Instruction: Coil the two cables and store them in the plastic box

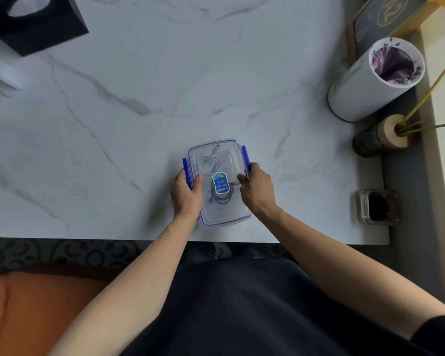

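A clear plastic box (225,214) with blue side latches rests on the white marble table, near its front edge. Its transparent lid with a blue sticker (221,183) lies on top. Through the lid I see a coiled white cable (208,164) at the far end and a coiled black cable (222,199) at the near end. My left hand (186,195) grips the left side over the blue latch, thumb on the lid. My right hand (257,190) grips the right side at the other latch, thumb pressing the lid.
A black tissue box (36,24) stands at the far left. A white cylindrical bin (370,83), a small vase with stems (385,134) and a square glass jar (378,206) line the right side. The table edge (113,238) runs just before my lap.
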The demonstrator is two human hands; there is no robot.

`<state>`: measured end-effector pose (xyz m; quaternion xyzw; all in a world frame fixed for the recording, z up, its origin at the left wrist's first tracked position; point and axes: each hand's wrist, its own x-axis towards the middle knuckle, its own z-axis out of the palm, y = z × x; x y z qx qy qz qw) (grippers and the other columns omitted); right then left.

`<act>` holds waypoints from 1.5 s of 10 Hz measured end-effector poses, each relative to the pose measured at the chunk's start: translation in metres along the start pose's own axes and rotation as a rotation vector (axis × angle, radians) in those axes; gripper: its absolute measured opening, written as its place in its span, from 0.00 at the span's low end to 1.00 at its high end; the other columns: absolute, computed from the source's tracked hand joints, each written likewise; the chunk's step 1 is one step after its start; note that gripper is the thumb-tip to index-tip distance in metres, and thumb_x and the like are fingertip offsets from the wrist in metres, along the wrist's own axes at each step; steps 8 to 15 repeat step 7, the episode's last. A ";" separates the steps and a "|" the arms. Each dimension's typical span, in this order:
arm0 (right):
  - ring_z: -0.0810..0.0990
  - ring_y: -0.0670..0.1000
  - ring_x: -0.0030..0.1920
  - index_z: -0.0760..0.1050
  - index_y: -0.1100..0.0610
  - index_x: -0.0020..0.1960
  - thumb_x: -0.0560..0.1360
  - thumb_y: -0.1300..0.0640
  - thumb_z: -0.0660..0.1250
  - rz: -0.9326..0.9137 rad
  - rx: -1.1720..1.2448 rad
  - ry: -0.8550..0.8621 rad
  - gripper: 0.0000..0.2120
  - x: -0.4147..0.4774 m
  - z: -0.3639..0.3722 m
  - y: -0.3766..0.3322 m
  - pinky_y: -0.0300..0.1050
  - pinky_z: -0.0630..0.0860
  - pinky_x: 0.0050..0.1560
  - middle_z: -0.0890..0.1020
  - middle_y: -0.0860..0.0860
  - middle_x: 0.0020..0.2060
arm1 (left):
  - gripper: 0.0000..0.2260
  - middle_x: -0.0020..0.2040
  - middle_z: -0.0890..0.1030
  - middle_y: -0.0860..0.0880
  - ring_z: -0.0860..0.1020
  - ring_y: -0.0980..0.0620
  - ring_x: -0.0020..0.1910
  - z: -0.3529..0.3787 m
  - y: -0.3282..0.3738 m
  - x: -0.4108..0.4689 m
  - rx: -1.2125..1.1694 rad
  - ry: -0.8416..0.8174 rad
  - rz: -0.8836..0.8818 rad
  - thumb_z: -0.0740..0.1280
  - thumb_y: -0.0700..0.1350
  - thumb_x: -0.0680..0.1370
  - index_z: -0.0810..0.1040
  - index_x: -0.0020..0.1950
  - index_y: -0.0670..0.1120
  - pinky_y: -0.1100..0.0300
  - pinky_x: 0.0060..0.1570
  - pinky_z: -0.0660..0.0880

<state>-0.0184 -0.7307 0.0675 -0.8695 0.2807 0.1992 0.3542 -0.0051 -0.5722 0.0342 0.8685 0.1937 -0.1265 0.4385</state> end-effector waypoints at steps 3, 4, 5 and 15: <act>0.80 0.65 0.50 0.71 0.63 0.63 0.80 0.64 0.61 0.003 0.058 0.088 0.12 -0.006 0.011 -0.004 0.50 0.74 0.45 0.82 0.63 0.55 | 0.16 0.52 0.84 0.40 0.79 0.36 0.49 0.013 -0.001 -0.001 0.044 0.090 -0.007 0.62 0.49 0.80 0.75 0.63 0.39 0.46 0.53 0.77; 0.80 0.65 0.50 0.70 0.63 0.64 0.81 0.62 0.61 -0.018 0.044 0.080 0.12 -0.009 0.010 -0.003 0.54 0.77 0.48 0.82 0.63 0.56 | 0.18 0.54 0.83 0.39 0.78 0.35 0.51 0.013 0.001 -0.004 0.081 0.078 -0.027 0.61 0.49 0.81 0.73 0.65 0.39 0.46 0.54 0.76; 0.80 0.66 0.50 0.70 0.63 0.63 0.82 0.61 0.60 -0.020 0.058 0.065 0.11 -0.007 0.009 -0.001 0.56 0.78 0.48 0.81 0.64 0.55 | 0.16 0.54 0.83 0.40 0.78 0.36 0.51 0.011 0.003 -0.006 0.059 0.056 -0.025 0.61 0.48 0.81 0.74 0.64 0.39 0.49 0.53 0.75; 0.77 0.61 0.53 0.70 0.63 0.61 0.80 0.56 0.60 -0.089 -0.045 0.006 0.13 0.000 -0.002 -0.001 0.54 0.76 0.53 0.77 0.62 0.60 | 0.23 0.72 0.71 0.41 0.69 0.40 0.71 -0.001 0.021 -0.007 0.030 -0.058 -0.114 0.61 0.47 0.81 0.63 0.75 0.41 0.53 0.67 0.66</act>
